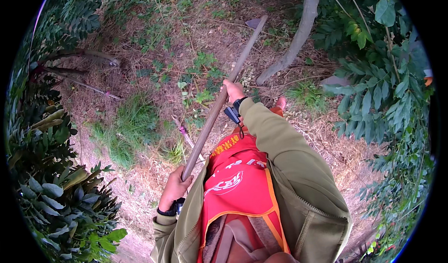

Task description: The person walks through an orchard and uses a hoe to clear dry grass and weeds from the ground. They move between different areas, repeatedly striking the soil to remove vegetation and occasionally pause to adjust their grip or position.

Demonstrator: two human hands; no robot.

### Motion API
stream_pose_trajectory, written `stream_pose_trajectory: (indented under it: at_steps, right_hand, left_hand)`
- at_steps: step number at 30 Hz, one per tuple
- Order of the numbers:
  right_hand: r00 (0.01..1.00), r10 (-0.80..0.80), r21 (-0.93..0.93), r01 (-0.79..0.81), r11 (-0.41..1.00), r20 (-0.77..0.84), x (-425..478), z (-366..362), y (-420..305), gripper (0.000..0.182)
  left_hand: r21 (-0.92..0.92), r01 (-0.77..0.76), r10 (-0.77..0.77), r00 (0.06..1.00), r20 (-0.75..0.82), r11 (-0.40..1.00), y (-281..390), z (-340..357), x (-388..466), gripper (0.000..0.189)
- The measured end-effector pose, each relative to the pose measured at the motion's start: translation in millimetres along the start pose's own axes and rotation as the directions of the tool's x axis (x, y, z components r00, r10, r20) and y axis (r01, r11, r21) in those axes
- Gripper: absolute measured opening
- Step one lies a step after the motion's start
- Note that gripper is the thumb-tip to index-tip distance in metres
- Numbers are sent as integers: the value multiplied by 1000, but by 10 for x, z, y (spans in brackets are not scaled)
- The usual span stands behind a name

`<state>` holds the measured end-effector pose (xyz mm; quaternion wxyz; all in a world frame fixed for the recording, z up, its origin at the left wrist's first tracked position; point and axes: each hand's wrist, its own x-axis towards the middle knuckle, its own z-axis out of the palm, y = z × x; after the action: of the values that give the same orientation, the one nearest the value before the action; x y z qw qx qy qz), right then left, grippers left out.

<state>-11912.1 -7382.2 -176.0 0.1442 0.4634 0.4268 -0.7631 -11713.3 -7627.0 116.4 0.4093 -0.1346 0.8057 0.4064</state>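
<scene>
A long wooden handle point(210, 123) slants across the view from lower left to upper right. At its far end shows a grey metal blade point(252, 23), apparently a hoe's, close to the ground; part of it is hidden behind the handle. My left hand point(175, 185) is wrapped around the near end of the handle, beside my open jacket. Farther up, my right hand point(233, 90) grips the handle near its middle. A black device point(232, 114) is strapped at my right wrist. I wear a red apron point(238, 186) with orange trim and printed writing.
A bare tree trunk point(297, 42) rises right of the blade. Leafy branches point(367, 98) crowd the right side, and dense foliage point(52, 200) the left. Grass tufts point(129, 126), weeds point(204, 67) and dry straw cover the soil. A thin stem point(187, 137) with pink tape stands beside the handle.
</scene>
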Motion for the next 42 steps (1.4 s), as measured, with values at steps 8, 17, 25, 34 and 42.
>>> stream_pose_trajectory:
  at_steps: [8, 17, 25, 34, 42]
  right_hand:
    - [983, -175, -20, 175, 984, -56, 91, -161, -864, 16]
    - [982, -156, -67, 149, 987, -105, 383, -527, -233, 23]
    - [997, -2, -431, -32, 902, -80, -631, -156, 471, 31]
    - [998, 60, -372, -60, 926, -11, 61, -415, 755, 28]
    - [997, 21, -360, -46, 932, -74, 80, -368, 721, 28]
  left_hand:
    - [94, -282, 279, 959, 42, 955, 479, 412, 1604, 29]
    - [320, -247, 232, 969, 87, 915, 626, 270, 871, 29]
    - [209, 128, -135, 991, 22, 969, 324, -209, -716, 24]
    - [89, 78, -80, 996, 24, 993, 226, 12, -538, 28]
    - [120, 71, -74, 997, 16, 990, 274, -43, -497, 29]
